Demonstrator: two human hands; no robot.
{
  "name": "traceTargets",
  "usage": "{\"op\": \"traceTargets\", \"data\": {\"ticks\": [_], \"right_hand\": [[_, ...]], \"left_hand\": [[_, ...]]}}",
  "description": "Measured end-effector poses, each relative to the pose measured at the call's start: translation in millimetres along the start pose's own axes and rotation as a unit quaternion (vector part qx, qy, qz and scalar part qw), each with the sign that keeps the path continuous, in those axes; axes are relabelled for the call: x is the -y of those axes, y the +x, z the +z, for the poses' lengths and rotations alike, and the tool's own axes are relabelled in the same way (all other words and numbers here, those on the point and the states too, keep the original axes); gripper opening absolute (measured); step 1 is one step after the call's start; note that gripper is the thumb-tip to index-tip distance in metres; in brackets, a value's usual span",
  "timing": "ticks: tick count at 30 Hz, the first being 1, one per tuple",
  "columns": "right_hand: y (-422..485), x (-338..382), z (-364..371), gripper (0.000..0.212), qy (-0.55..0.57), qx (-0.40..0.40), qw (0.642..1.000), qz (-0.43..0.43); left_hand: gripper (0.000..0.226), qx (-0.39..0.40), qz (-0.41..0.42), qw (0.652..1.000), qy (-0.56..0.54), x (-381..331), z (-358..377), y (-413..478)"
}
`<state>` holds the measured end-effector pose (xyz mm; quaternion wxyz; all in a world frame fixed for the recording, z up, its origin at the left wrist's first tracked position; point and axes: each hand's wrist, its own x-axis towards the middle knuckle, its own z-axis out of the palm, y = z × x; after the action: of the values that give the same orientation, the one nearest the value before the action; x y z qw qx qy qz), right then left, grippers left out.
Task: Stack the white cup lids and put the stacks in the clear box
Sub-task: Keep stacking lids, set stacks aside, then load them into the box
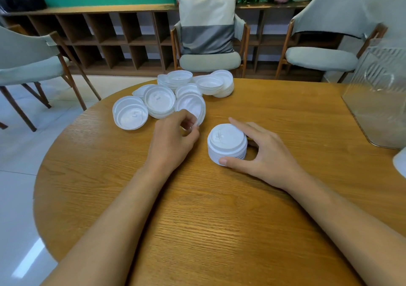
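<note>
We look down on a round wooden tabletop [219, 209] with two bare forearms reaching in from the near edge.

The left hand [173, 136] lies a little left of the middle. Its fingers are curled, and the fingertips pinch the near rim of a single white plastic cup lid [191, 107]. This tilted lid leans up against the others, its hollow underside facing us.

The right hand [263, 154] is just beside the left, at the middle of the tabletop. It grips a short stack of white plastic cup lids [226, 143], with the thumb pressed to the near side and the index finger reaching along the far side. The stack stands upright on the wood, sip-hole side up.

Toward the far left edge lies a loose pile of white cup lids [162, 101]. Some lie flat, some overlap, and a few sit in low stacks.

At the right edge stands a clear plastic box [377, 101] with ribbed walls, well apart from the hands. We cannot tell what it holds.

Beyond the tabletop we see three grey upholstered chairs with wooden legs. The middle chair [209, 61] carries a white and grey cushion [206, 20]. Behind them a low wooden shelf of open cubbies [98, 39] runs along a green wall.
</note>
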<state>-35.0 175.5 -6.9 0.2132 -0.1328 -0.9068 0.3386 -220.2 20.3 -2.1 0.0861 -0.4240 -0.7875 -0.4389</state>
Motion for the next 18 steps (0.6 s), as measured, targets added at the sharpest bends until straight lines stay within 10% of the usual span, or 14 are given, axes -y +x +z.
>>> {"op": "traceTargets", "data": {"ticks": [11,18], "right_hand": [[-0.3,-0.6,-0.1,0.096,-0.015,-0.031,0.999,0.005],[1.5,-0.1,-0.2,0.099,0.006,-0.032,0.999,0.010]], "left_hand": [[0.070,0.019,-0.079,0.952,-0.295,-20.7,-10.2,1.0],[0.064,0.147,-0.119,0.884,-0.428,-20.6,-12.8,0.9]]}}
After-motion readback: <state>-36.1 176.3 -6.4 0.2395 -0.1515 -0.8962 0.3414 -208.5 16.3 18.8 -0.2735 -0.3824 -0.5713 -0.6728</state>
